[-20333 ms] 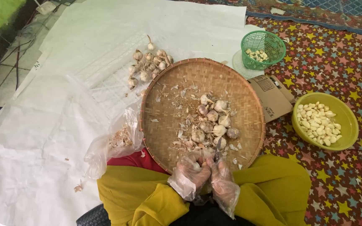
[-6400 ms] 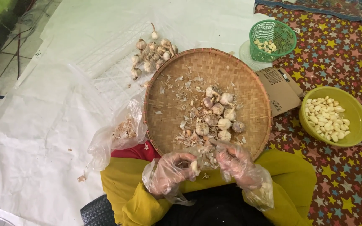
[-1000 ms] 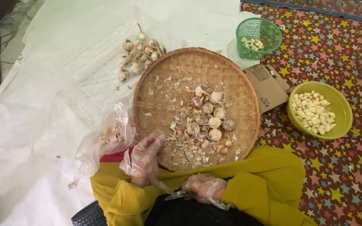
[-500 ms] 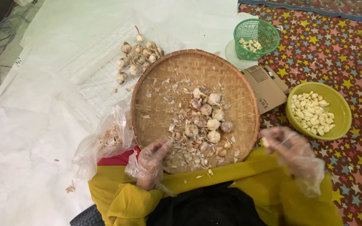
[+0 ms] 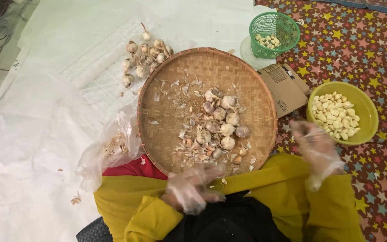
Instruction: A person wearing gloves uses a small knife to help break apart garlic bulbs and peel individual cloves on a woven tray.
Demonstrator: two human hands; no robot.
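A round woven tray (image 5: 166,80) lies in front of me with several garlic bulbs (image 5: 222,118) and loose papery skins (image 5: 193,145) on it. My left hand (image 5: 195,186), in a clear plastic glove, rests curled at the tray's near rim above my lap. Whether it holds anything is hidden. My right hand (image 5: 314,145), also gloved and blurred by motion, hovers just left of a yellow-green bowl (image 5: 368,112) filled with peeled cloves (image 5: 334,114). I cannot make out anything between its fingers.
More unpeeled garlic bulbs (image 5: 146,56) lie on the white sheet (image 5: 45,134) beyond the tray. A green mesh basket (image 5: 274,27) holds a few cloves. A small cardboard box (image 5: 283,87) sits between tray and bowl. A clear bag of skins (image 5: 113,145) lies left.
My right hand has swung from my lap out to the right, up beside the yellow-green bowl. My left hand has drawn back from the tray's near-left rim toward my lap.
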